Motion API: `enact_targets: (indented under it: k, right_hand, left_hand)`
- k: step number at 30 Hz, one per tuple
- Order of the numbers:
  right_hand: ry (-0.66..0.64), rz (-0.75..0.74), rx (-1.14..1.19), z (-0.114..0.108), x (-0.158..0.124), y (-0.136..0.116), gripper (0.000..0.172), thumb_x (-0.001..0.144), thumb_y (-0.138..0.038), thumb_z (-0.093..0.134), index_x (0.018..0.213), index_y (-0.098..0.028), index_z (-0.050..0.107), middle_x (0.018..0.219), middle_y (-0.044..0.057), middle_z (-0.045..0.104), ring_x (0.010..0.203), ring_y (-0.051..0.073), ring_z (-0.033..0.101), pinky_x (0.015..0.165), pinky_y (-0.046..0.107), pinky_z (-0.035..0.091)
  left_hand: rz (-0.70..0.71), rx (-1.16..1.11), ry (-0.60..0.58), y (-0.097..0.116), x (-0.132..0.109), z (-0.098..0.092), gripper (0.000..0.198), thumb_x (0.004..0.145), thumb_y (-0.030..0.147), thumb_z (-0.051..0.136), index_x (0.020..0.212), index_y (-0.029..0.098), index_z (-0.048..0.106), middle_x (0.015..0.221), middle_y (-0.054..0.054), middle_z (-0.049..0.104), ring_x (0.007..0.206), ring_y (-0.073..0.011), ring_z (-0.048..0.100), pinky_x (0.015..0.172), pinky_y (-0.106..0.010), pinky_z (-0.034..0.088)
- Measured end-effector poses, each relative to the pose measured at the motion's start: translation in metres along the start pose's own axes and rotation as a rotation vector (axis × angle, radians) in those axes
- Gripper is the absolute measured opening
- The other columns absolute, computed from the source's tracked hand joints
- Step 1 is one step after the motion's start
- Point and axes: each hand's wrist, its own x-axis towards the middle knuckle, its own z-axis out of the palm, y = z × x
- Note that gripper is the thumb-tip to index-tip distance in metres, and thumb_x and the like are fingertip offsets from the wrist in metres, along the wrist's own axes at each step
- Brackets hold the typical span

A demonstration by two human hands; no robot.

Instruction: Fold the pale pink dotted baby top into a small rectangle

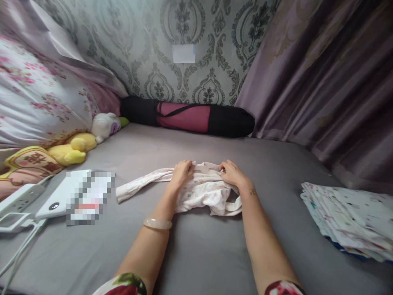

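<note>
A small white long-sleeved garment with a faint print lies crumpled on the grey bed sheet. One sleeve stretches out to the left, ending in a cuff. My left hand pinches the garment's far edge on the left side. Across from it, my right hand has its fingers closed on the same edge at the right. Beneath my right wrist the cloth forms a loop. Some fingertips are hidden by the hands and the fabric.
A stack of folded printed clothes lies at the right. A black and maroon long bag rests against the wall. At the left are plush toys, a power strip, cables and a white device. Curtains hang at the right.
</note>
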Motion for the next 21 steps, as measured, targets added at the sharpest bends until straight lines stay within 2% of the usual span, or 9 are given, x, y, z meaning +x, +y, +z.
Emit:
enact_targets:
  k: [4, 7, 12, 16, 18, 21]
  right_hand:
    - [0.014, -0.042, 0.085, -0.013, -0.004, 0.002, 0.017, 0.072, -0.009, 0.053, 0.081, -0.020, 0.063, 0.090, 0.003, 0.063, 0.085, 0.015, 0.057, 0.078, 0.024, 0.041]
    - [0.041, -0.049, 0.250, -0.020, -0.004, 0.009, 0.014, 0.069, -0.014, 0.054, 0.079, -0.020, 0.061, 0.079, 0.000, 0.064, 0.076, 0.015, 0.058, 0.071, 0.024, 0.042]
    - [0.100, -0.089, 0.575, -0.014, 0.001, 0.021, 0.013, 0.072, -0.024, 0.052, 0.084, -0.019, 0.056, 0.073, -0.001, 0.061, 0.068, 0.014, 0.057, 0.064, 0.024, 0.043]
    - [0.181, -0.059, 0.535, -0.001, 0.008, 0.030, 0.029, 0.081, -0.030, 0.048, 0.105, -0.016, 0.057, 0.073, -0.001, 0.061, 0.064, 0.014, 0.054, 0.062, 0.025, 0.043]
    - [0.182, -0.043, 0.454, 0.004, 0.011, 0.032, 0.031, 0.084, -0.028, 0.047, 0.108, -0.015, 0.060, 0.079, 0.003, 0.065, 0.069, 0.015, 0.057, 0.067, 0.027, 0.045]
    - [0.163, -0.035, 0.372, 0.008, 0.013, 0.032, 0.030, 0.086, -0.026, 0.048, 0.108, -0.014, 0.065, 0.090, 0.007, 0.069, 0.079, 0.016, 0.061, 0.076, 0.029, 0.046]
  left_hand:
    - [-0.011, -0.019, -0.001, 0.001, -0.001, -0.001, 0.022, 0.091, 0.025, 0.042, 0.070, 0.020, 0.048, 0.075, -0.003, 0.058, 0.073, -0.0161, 0.050, 0.068, -0.027, 0.032]
    - [-0.034, -0.048, 0.004, 0.001, 0.000, -0.002, 0.023, 0.090, 0.025, 0.042, 0.068, 0.020, 0.045, 0.072, -0.002, 0.056, 0.070, -0.0153, 0.048, 0.066, -0.027, 0.031]
    - [-0.137, -0.170, 0.025, 0.000, 0.003, -0.002, 0.025, 0.089, 0.027, 0.043, 0.065, 0.021, 0.042, 0.063, 0.002, 0.048, 0.061, -0.0130, 0.042, 0.059, -0.025, 0.029]
    - [-0.190, -0.256, 0.029, 0.002, 0.003, -0.007, 0.027, 0.089, 0.031, 0.042, 0.064, 0.020, 0.044, 0.060, 0.004, 0.044, 0.059, -0.0116, 0.039, 0.058, -0.024, 0.028]
    - [-0.172, -0.295, 0.017, 0.005, 0.002, -0.011, 0.029, 0.087, 0.039, 0.048, 0.066, 0.019, 0.048, 0.061, 0.004, 0.047, 0.061, -0.0113, 0.041, 0.058, -0.024, 0.030]
    - [-0.140, -0.385, -0.024, 0.006, 0.000, -0.015, 0.033, 0.078, 0.051, 0.061, 0.077, 0.018, 0.058, 0.067, 0.003, 0.052, 0.063, -0.0120, 0.045, 0.057, -0.023, 0.032]
